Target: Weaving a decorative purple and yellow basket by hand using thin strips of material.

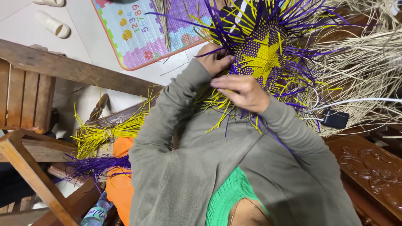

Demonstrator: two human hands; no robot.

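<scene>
Weaving (261,56) in purple and yellow sits just past both hands from where I'm watching. Left hand (215,58) pinches a purple strand at its near-left edge; right hand (243,91) is curled over the yellow strips (220,104) below, closer to me.

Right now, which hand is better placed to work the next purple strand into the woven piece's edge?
Probably the left hand: its fingertips already pinch purple strands right at the woven piece's rim. The right hand lies lower, across loose yellow strands, seemingly holding them down.
</scene>
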